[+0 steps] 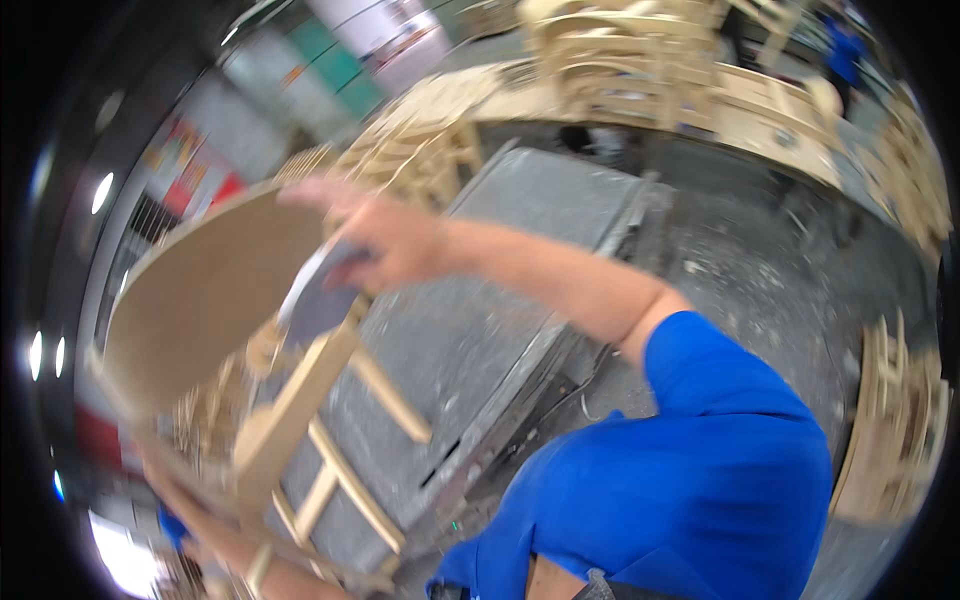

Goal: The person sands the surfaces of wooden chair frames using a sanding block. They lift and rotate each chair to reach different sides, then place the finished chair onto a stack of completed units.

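A pale wooden chair [300, 420] is tilted over the workbench, its legs slanting across the top. Its broad rounded panel [215, 290] rises at the left. My right hand [385, 235] reaches across to the panel's upper edge, fingers stretched toward the rim. Between its thumb and fingers is a curved grey sheet with a white edge [322, 295]; blur hides its exact kind. My left hand [165, 480] is low at the left beside the chair frame. Its fingers are hidden by the wood and smeared by motion.
The grey workbench [470, 300] spans the middle. Stacked wooden chair parts [610, 70] fill a long table at the back. More wooden frames [895, 430] stand at the right on the dusty floor [750, 290]. Another person in blue [845, 55] is at the far right.
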Available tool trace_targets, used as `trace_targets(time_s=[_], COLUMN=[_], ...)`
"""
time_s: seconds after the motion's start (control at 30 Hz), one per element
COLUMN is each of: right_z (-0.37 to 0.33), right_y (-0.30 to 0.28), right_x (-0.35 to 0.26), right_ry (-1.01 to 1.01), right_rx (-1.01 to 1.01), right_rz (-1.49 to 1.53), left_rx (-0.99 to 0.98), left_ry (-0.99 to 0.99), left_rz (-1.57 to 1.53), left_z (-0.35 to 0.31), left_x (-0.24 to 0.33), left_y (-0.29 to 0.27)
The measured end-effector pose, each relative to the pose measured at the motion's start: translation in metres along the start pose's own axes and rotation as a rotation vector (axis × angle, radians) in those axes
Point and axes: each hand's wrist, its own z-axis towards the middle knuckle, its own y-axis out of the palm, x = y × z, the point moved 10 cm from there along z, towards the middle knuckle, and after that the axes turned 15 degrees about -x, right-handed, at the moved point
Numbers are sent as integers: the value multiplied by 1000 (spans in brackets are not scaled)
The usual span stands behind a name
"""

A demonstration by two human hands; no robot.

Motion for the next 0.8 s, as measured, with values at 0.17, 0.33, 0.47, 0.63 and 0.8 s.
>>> trace_targets(time_s=[0.17,0.33,0.47,0.63,0.8], right_z=[22,33,57,75,74], right_y=[10,-10,-30,11,2], right_x=[10,4,4,33,-5], right_ry=[-1,70,-39,122,-137], right_rx=[-161,-182,-168,-504,-245], right_rz=[-50,-94,-86,365,183], left_rx=[-30,99,67,-4,534], left_ry=[1,41,113,181,503], left_rz=[148,130,52,104,414], left_z=[5,1,-10,-5,-51], left_x=[-5,15,36,48,80], left_y=[-3,32,57,70,43])
